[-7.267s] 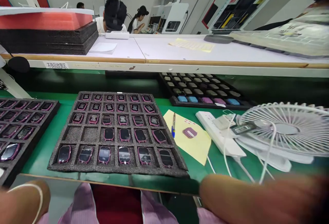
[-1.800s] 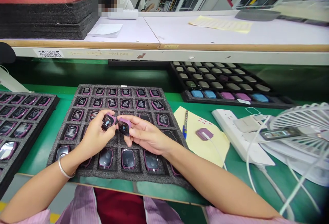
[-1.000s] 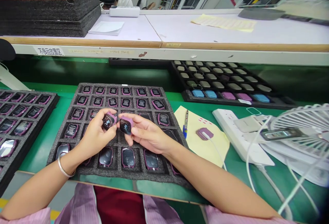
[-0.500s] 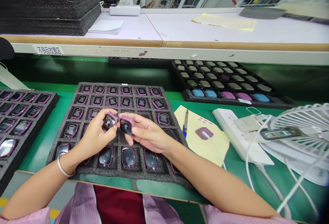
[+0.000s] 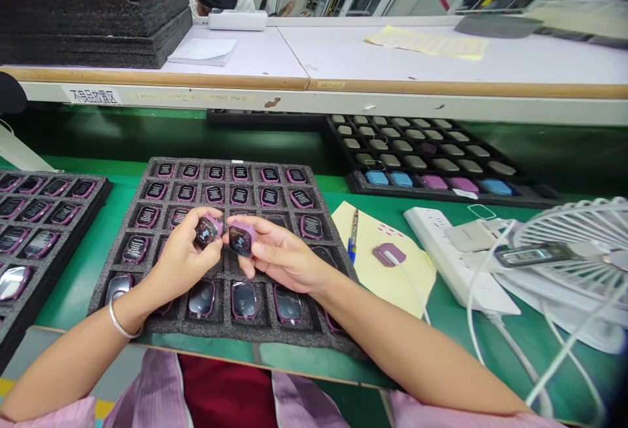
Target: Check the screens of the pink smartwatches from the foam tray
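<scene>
- The left hand (image 5: 184, 251) gripped the left watch (image 5: 208, 231) between thumb and fingers, its screen lit.
- The right hand (image 5: 282, 251) was closed around the right watch (image 5: 241, 241), a purple-cased one whose screen also glowed.
- Both watches sat side by side above the middle of the foam tray (image 5: 226, 327); whether they touched could not be told.
- That tray lay on the green bench (image 5: 105, 238), with purple-rimmed watches in its compartments, some hidden by the hands.
- Left of it lay a second tray (image 5: 93, 209) of similar watches.
- To the right, a yellow sheet (image 5: 353, 284) carried a pen (image 5: 354, 235) and a purple piece (image 5: 389, 254).
- Farther right stood a white fan (image 5: 579, 238), beyond a power strip (image 5: 466, 277).
</scene>
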Demonstrator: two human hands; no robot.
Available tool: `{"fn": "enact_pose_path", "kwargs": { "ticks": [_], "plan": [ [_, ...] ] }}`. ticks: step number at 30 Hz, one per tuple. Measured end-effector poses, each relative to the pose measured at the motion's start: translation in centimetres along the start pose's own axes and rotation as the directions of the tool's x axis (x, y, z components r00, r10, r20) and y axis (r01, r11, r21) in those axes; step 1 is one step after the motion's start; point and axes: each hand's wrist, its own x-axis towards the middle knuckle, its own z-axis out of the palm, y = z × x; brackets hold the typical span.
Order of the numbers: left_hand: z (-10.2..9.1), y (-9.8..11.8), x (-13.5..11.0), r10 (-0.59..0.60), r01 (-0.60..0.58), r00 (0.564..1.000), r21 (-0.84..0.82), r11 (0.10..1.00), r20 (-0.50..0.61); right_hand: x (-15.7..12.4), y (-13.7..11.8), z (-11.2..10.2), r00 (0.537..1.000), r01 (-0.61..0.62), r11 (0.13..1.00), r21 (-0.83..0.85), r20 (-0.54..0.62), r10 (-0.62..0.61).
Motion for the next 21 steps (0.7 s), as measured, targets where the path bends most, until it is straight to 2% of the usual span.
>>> {"fn": "enact_pose_path", "kwargs": {
  "ticks": [8, 11, 14, 17, 21],
  "plan": [
    [-0.1, 0.0, 0.0, -0.001, 0.001, 1.000, 0.007, 1.000, 0.026, 0.0, 0.1, -0.1, 1.000, -0.001, 1.000, -0.003, 0.009, 0.001],
    [-0.2, -0.1, 0.2, -0.021, 0.021, 1.000, -0.011, 1.000, 0.003, 0.1, 0.0, 0.0, 1.000, 0.009, 1.000, 0.021, -0.005, -0.009],
    [-0.4, -0.1, 0.5, -0.150, 0.147, 0.989, -0.129, 0.981, -0.009, 0.3, -0.1, 0.0, 0.998, 0.025, 0.998, 0.061, -0.053, -0.022],
    [-0.4, 0.0, 0.8, -0.317, 0.327, 0.944, -0.335, 0.884, 0.086, 0.7, -0.2, -0.2, 0.994, 0.034, 0.996, 0.082, -0.102, -0.025],
    [-0.4, 0.1, 0.8, -0.390, 0.411, 0.908, -0.513, 0.754, 0.156, 1.0, -0.1, -0.4, 0.991, 0.026, 0.992, 0.127, -0.136, -0.008]
  ]
}}
